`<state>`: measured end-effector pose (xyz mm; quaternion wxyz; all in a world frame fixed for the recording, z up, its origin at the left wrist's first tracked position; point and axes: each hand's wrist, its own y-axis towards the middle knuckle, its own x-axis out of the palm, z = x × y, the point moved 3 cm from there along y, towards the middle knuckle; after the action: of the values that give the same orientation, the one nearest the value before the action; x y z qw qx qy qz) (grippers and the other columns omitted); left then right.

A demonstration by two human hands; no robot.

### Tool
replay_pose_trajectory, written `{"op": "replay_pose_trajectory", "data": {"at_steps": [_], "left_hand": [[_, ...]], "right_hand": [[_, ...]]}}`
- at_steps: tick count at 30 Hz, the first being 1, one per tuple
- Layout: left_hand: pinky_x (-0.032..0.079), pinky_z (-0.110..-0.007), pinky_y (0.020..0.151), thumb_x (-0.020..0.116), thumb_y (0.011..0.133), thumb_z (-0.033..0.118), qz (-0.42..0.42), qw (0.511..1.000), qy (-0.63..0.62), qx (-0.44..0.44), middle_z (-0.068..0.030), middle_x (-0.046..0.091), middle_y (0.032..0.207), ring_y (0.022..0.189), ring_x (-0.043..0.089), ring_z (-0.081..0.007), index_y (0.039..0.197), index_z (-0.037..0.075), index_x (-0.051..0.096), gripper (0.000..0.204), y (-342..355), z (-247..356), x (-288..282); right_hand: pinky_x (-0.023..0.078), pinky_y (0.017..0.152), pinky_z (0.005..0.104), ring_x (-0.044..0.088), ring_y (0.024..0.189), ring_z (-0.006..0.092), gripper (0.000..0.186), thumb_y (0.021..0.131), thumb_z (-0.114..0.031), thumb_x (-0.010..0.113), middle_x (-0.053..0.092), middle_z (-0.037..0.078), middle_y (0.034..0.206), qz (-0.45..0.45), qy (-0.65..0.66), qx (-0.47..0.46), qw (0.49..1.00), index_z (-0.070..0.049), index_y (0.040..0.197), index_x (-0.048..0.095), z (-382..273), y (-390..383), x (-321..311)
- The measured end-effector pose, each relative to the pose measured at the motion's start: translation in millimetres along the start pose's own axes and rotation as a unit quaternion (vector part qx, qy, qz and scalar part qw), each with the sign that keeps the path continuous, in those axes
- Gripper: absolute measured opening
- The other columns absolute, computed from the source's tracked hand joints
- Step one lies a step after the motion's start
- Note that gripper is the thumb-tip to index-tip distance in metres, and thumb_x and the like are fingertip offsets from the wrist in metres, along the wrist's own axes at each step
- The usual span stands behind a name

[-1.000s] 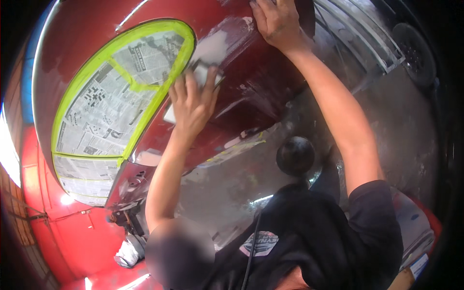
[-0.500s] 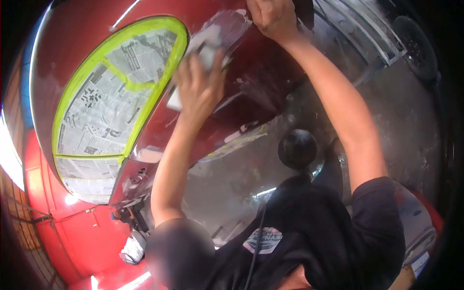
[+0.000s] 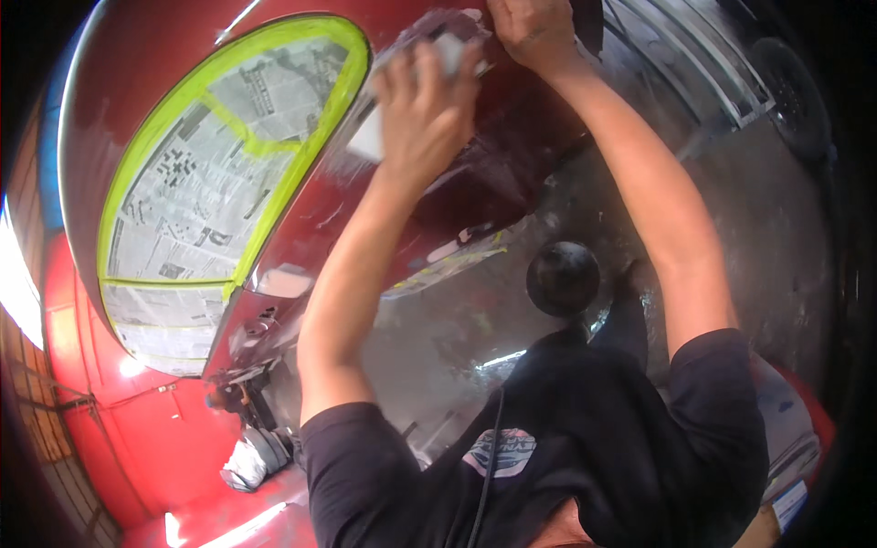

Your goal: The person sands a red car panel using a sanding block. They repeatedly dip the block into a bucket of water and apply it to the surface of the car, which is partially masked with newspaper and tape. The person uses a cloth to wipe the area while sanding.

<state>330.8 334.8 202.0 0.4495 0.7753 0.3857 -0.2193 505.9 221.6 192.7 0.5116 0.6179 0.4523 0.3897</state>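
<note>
My left hand [image 3: 425, 114] lies over a long pale block, apparently a sanding block [image 3: 366, 137], and presses it against the red car body [image 3: 475, 173]. Its fingers are bent over the block and somewhat blurred. The block's white end sticks out at the lower left of the hand, and a greyer part shows past the fingertips. Around it the paint is dull, with a greyish scuffed patch [image 3: 429, 27]. At the top edge of the picture, my right hand [image 3: 537, 35] rests against the car body with curled fingers. Part of that hand is cut off, and anything inside it is hidden.
A car window covered with newspaper [image 3: 196, 201] and edged in yellow-green tape [image 3: 265, 233] is at the left. A round black object [image 3: 563, 279] stands near my body. Metal framing [image 3: 694, 64] and a dark wheel [image 3: 793, 96] lie at the upper right. Another person [image 3: 239, 402] is at the lower left.
My left hand has slid up and to the right with the block along the car body. My right hand stays at about the same place, and the view has shifted slightly.
</note>
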Motion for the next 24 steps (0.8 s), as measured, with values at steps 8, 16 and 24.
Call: {"op": "replay_pose_trajectory", "data": {"at_steps": [8,16,24], "left_hand": [[0.041,-0.056,0.107,0.08,0.087,0.028,-0.021,0.999,0.012,-0.026,-0.0258,0.051,0.142,0.127,0.051,-0.0458,0.14,0.022,0.071,0.054,-66.4,-32.9,-24.4],[0.045,-0.055,0.096,0.073,0.091,0.028,0.027,0.999,-0.041,0.013,-0.0215,0.057,0.129,0.118,0.054,-0.0422,0.143,0.021,0.066,0.053,23.2,3.8,3.3],[0.042,-0.057,0.105,0.081,0.086,0.028,-0.007,1.0,-0.007,-0.028,-0.0255,0.052,0.14,0.125,0.051,-0.0452,0.141,0.024,0.07,0.056,-53.0,-16.8,-11.3]], "right_hand": [[0.051,0.096,0.0495,0.061,0.112,0.0431,0.038,0.094,-0.008,0.07,0.06,0.024,0.129,-0.024,0.004,0.026,0.999,-0.002,0.132,0.067,0.9,8.1,-9.9],[0.05,0.099,0.0511,0.06,0.116,0.0435,0.036,0.097,-0.009,0.066,0.06,0.024,0.131,-0.031,-0.007,0.009,0.999,-0.001,0.133,0.066,-0.1,5.1,-5.0],[0.049,0.102,0.0509,0.06,0.119,0.0437,0.035,0.098,-0.008,0.065,0.061,0.025,0.13,-0.032,0.006,0.024,0.999,-0.001,0.132,0.066,-3.3,5.7,-0.9]]}}
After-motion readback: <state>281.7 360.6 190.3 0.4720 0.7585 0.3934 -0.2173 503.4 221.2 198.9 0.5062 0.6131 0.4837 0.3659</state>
